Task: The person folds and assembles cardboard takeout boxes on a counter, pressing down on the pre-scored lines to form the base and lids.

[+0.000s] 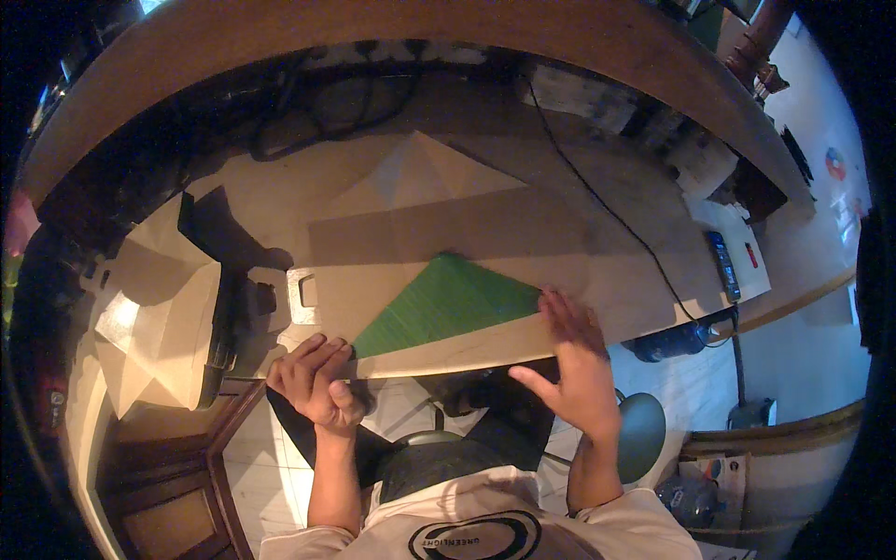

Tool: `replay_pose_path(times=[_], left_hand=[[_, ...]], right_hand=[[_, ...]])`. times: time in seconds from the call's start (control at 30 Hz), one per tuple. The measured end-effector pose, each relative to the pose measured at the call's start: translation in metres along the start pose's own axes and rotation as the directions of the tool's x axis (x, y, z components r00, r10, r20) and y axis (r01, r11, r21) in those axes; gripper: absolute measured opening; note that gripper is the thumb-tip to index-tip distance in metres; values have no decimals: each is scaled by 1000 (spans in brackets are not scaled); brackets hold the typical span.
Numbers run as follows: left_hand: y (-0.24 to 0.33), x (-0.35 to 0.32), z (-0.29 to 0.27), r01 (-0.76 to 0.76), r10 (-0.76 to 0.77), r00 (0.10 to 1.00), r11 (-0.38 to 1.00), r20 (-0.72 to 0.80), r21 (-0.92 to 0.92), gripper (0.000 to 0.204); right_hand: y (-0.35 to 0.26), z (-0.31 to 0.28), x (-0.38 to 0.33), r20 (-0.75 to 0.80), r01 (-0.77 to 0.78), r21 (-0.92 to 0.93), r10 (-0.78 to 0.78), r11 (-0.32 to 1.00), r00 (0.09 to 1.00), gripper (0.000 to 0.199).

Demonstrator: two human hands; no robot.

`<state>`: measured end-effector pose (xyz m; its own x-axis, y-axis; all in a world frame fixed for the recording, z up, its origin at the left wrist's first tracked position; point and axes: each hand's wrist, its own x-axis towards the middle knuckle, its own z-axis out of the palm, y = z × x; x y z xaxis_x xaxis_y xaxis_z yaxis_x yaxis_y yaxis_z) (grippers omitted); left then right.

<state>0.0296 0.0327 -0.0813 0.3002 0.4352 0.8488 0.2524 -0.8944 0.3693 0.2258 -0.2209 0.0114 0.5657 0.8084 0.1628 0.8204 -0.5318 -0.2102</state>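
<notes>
A green triangular sheet (453, 303), finely striped and apparently folded, lies flat on the table near its front edge, one point facing away from me. My left hand (315, 381) is at the sheet's left corner, fingers bent over the table edge and thumb apart; nothing shows in its grasp. At the right corner, my right hand (577, 369) rests with outstretched fingertips on or just beside the sheet, its thumb held wide. Whether the fingertips press on the corners is hard to make out.
A creased pale sheet (420, 182) lies farther back on the table (616, 280). An open pale box (159, 327) stands at left. On the right are a thin black cable (616, 196) and a dark remote control (722, 266). A raised wooden shelf (420, 23) curves along the back.
</notes>
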Motion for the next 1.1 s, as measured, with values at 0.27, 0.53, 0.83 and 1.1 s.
replay_pose_path(times=[0.27,0.53,0.83,1.1], left_hand=[[2,0,-2,-25,25,1000,1000,13,14,53],[6,2,-7,-3,2,999,1000,45,11,31],[94,5,-65,-5,304,880,774,364,-633,51],[69,-8,-83,-103,142,990,760,9,-642,48]], right_hand=[[10,-4,-5,-62,-45,37,47,998,997,95],[25,3,-1,-153,-97,119,115,988,982,86],[-34,-3,1,-634,293,257,-69,921,771,83],[-5,2,4,-483,296,314,-117,902,868,24]])
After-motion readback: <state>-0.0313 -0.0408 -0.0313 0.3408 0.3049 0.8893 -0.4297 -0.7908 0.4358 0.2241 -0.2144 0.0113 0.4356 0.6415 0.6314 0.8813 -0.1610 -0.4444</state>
